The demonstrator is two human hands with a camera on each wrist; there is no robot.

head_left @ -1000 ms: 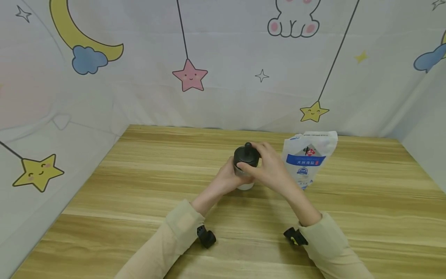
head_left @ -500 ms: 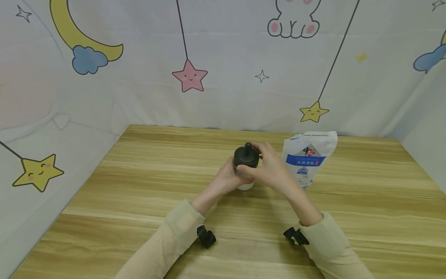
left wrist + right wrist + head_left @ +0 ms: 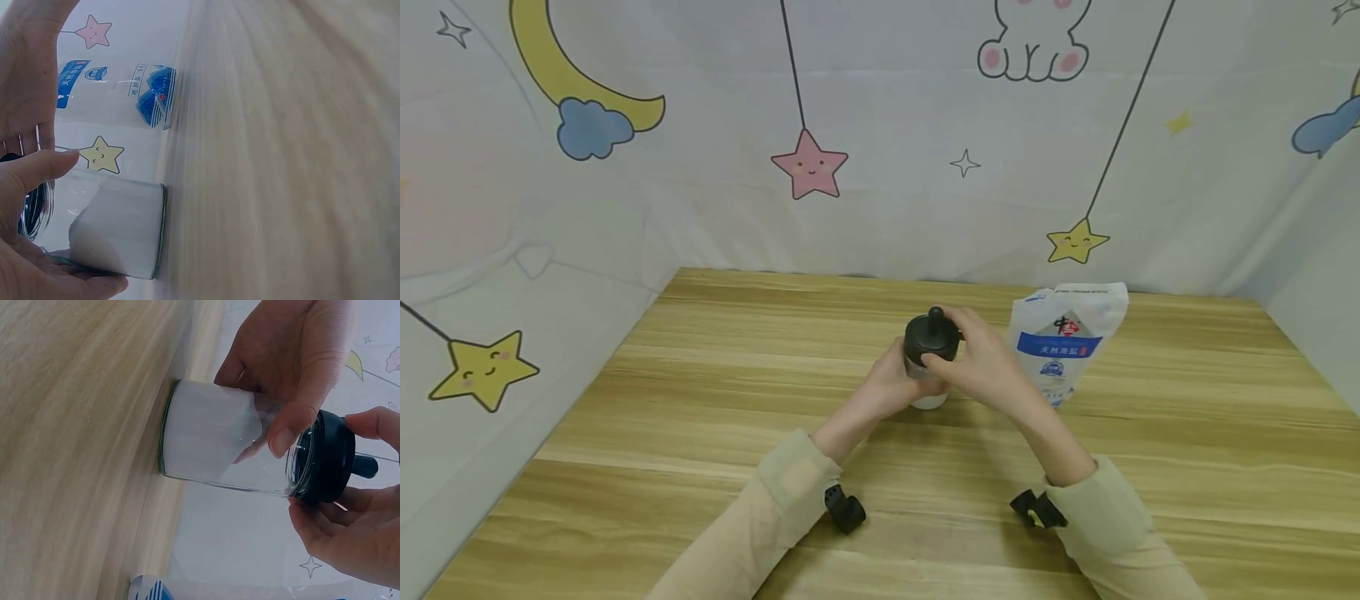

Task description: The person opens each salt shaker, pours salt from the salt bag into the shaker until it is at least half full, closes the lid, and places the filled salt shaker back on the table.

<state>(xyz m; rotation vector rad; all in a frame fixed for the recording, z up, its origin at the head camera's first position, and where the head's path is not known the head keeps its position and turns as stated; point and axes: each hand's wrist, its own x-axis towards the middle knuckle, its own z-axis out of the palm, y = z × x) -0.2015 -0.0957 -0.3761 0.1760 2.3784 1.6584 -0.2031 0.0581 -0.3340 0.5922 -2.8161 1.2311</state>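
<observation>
A clear glass jar [image 3: 212, 437] stands upright on the table, partly filled with white grains. My left hand [image 3: 883, 386] wraps round its body, with the thumb along the near side. On top sits a black lid [image 3: 929, 336] with a small knob, which my right hand [image 3: 988, 358] grips at its edge between thumb and fingers. In the right wrist view the lid [image 3: 334, 456] lies right at the jar's mouth. The left wrist view shows the jar [image 3: 115, 225] from its near side, flat base on the table.
A white and blue salt bag [image 3: 1060, 346] stands upright just right of the jar, close behind my right hand. The wooden table [image 3: 700, 392] runs back to a white cloth backdrop [image 3: 887, 225] printed with stars.
My right thumb has shifted slightly to the right along the lid's near edge. The left hand, jar and bag stay in place.
</observation>
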